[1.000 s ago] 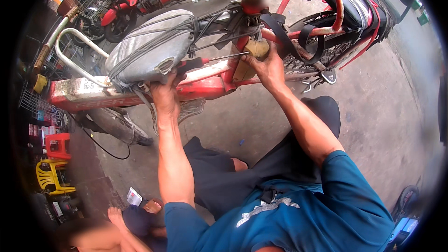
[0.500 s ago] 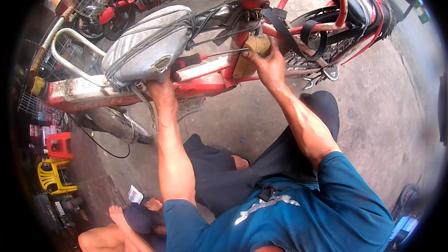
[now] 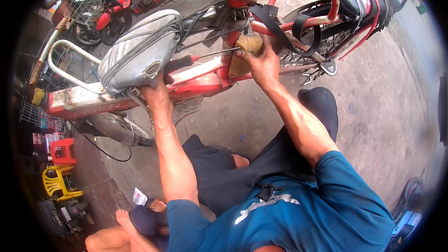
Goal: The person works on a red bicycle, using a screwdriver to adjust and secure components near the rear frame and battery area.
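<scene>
My left hand [image 3: 157, 94] is closed around the back end of a screwdriver [image 3: 181, 63] with a dark handle and red collar, just below a worn grey saddle [image 3: 140, 49]. The thin shaft runs to the right, its tip at a yellowish block-shaped part [image 3: 248, 43] on the red-and-white bike frame [image 3: 198, 86]. My right hand [image 3: 265, 67] grips that part from the right, thumb by the screwdriver's tip. Whether the tip sits in a screw cannot be made out. Grey cords wrap the saddle, and its cover is torn.
A black strap [image 3: 280, 30] loops near my right hand. Rightward lies the spoked wheel [image 3: 298, 58] with a pedal. A black cable [image 3: 109, 155] curls below the frame. At the left stand a red stool [image 3: 63, 151] and a yellow chair [image 3: 56, 183]. Another person's bare leg [image 3: 112, 238] is at lower left.
The bike and both hands appear slightly farther left in the picture. More of the screwdriver's dark handle shows beyond my left hand. Both grips are kept.
</scene>
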Action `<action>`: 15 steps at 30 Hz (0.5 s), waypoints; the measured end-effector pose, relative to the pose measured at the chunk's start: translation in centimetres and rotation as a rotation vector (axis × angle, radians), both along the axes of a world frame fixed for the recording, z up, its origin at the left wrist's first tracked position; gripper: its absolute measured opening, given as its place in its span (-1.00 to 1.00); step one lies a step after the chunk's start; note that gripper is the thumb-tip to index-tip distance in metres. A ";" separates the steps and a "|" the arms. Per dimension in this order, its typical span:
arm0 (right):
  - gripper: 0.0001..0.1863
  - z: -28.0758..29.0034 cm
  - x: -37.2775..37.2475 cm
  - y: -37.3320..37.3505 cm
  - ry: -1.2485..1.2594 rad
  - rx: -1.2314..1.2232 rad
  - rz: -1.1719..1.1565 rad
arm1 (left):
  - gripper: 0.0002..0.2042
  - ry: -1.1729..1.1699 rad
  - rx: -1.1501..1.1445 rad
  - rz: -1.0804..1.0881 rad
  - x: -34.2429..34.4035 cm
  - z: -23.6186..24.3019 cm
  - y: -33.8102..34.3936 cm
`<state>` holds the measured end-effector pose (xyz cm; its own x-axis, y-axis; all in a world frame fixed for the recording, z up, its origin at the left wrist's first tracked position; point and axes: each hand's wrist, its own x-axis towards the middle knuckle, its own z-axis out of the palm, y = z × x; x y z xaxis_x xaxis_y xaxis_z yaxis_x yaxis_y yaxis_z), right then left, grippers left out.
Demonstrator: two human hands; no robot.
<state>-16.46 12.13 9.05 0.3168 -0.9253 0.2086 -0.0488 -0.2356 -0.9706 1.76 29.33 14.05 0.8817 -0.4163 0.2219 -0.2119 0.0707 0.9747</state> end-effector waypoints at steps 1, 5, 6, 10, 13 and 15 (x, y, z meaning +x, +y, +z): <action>-0.17 0.0 -0.1 -0.1 0.001 0.001 -0.001 | -0.74 -0.024 -0.104 -0.031 -0.6 0.5 -0.3; -0.16 -0.3 -0.4 -0.3 0.033 -0.009 0.009 | -0.74 0.265 -0.556 -0.130 -2.2 2.1 -1.1; -0.16 -0.4 -0.5 -0.5 0.003 -0.010 0.022 | -0.73 0.266 -0.518 -0.153 -2.0 1.9 -0.8; -0.18 -0.4 -0.5 -0.5 0.003 -0.016 0.059 | -0.70 -0.025 0.087 -0.013 0.4 0.4 0.9; -0.22 -1.3 -0.4 -0.9 -0.064 0.004 0.107 | -0.71 0.063 -0.271 -0.132 -0.1 -0.1 -0.1; -0.25 -1.2 -0.5 -0.7 -0.089 -0.003 0.114 | -0.74 0.165 -0.435 -0.172 -1.0 0.7 -0.7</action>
